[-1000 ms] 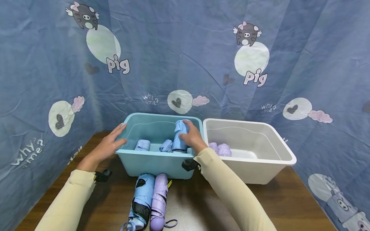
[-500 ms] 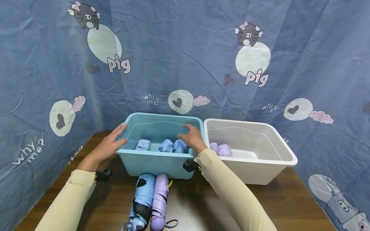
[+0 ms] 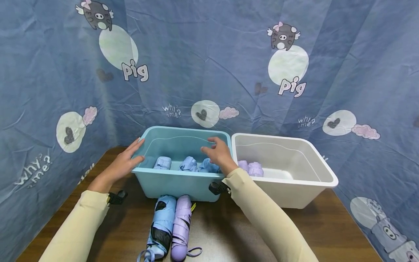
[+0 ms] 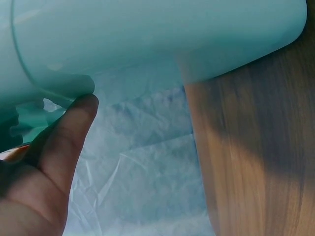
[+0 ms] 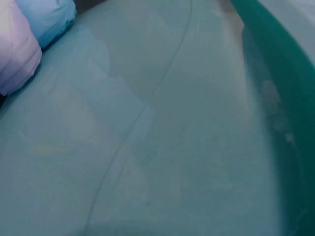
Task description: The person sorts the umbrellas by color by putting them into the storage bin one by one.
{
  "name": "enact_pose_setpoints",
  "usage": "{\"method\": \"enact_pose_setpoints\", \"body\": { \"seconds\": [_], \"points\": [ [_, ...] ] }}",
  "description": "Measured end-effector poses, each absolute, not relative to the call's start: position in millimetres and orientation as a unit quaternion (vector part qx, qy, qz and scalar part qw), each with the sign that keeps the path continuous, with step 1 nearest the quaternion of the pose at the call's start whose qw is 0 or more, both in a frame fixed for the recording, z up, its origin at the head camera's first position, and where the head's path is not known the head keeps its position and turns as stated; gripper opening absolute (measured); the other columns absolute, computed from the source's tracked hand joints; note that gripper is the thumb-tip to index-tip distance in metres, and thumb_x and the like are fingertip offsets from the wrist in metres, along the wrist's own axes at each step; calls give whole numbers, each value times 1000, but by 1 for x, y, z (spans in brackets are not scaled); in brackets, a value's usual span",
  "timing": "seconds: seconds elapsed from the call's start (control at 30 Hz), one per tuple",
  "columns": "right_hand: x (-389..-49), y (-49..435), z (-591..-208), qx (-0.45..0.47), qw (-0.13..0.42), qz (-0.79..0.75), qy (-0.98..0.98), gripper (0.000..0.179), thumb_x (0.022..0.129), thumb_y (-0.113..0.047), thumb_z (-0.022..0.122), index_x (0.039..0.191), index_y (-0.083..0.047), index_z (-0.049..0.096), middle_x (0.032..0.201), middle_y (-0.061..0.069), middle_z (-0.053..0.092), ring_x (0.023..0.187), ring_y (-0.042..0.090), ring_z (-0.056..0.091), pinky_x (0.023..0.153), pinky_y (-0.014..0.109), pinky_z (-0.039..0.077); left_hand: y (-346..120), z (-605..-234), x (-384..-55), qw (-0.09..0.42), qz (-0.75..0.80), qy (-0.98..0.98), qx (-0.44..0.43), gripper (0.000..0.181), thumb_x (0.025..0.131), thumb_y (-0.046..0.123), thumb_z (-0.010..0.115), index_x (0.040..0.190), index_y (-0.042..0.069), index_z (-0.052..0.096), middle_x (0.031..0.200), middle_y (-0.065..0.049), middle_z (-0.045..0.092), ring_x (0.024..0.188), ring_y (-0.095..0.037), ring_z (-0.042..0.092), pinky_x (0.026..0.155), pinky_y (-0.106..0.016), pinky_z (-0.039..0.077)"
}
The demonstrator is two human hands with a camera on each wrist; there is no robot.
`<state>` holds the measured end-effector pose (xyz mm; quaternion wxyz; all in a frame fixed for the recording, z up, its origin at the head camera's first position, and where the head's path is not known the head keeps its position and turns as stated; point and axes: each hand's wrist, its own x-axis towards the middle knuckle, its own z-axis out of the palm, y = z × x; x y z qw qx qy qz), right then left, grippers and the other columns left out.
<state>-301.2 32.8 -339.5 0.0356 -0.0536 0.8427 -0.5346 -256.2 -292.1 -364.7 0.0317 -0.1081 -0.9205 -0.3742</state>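
Left hand: my left hand (image 3: pixel 122 164) lay at the left end of the teal bin, left of centre in the frame, fingers long and straight, thumb set well apart; the left wrist view showed the thumb tip at the bin's edge. Nothing gripped.
Right hand: my right hand (image 3: pixel 220 154) hung over the bin's right end, near centre frame, thumb and fingers wide apart with nothing between them.
Teal bin: the teal bin (image 3: pixel 176 185), at centre frame, contained three blue bundles, apparently folded umbrellas: a left bundle (image 3: pixel 162 162), a middle bundle (image 3: pixel 188 163) and a right bundle (image 3: pixel 208 166), this last just below my right hand.
White bin: the white bin (image 3: pixel 288 194), right of centre, contained two lilac bundles (image 3: pixel 255 169), side by side at its left end.
Outside the bins: a blue umbrella (image 3: pixel 163 218) and a lilac umbrella (image 3: pixel 182 225) lay side by side on the wooden table (image 3: pixel 327 233), lower centre of the frame.
Done: five pieces binned, each bin, as I judged it, keeping to one colour.
Left: two pieces, one of each colour; by my reckoning, more than half was finished.
Right wrist view: teal wall mostly, lilac and blue ends at upper left; my fingers did not show.
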Motion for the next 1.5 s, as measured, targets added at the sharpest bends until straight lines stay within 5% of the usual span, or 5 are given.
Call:
{"method": "enact_pose_setpoints", "body": {
  "seconds": [0.7,0.9,1.13,1.5],
  "points": [
    [-267,54,-328,-111,24,-602,791,53,88,-25,70,138,-19,52,130,14,55,111,29,60,79,37,56,-293,-365,-255,26,-392,-912,-116,69,100,29,47,156,10,11,161,-16,-2,144,-46,2,104,-70,15],
    [-253,64,-326,-125,25,-624,771,53,86,-22,73,135,-19,54,128,14,56,113,30,59,83,45,54,-291,-364,-256,24,-389,-914,-113,69,100,29,46,156,11,10,161,-16,-2,144,-46,1,104,-70,15],
    [-236,73,-324,-144,24,-629,763,50,86,-24,73,133,-21,55,125,11,58,109,26,62,77,37,56,-290,-364,-254,21,-390,-914,-108,70,100,29,46,156,10,9,161,-17,-3,143,-47,1,104,-71,14],
    [-212,84,-319,-162,34,-655,738,48,86,-24,73,132,-21,56,122,10,60,105,23,64,80,41,55,-291,-364,-256,27,-387,-915,-110,69,100,28,46,156,11,9,161,-16,-2,143,-47,2,104,-71,15]
  ]
}}
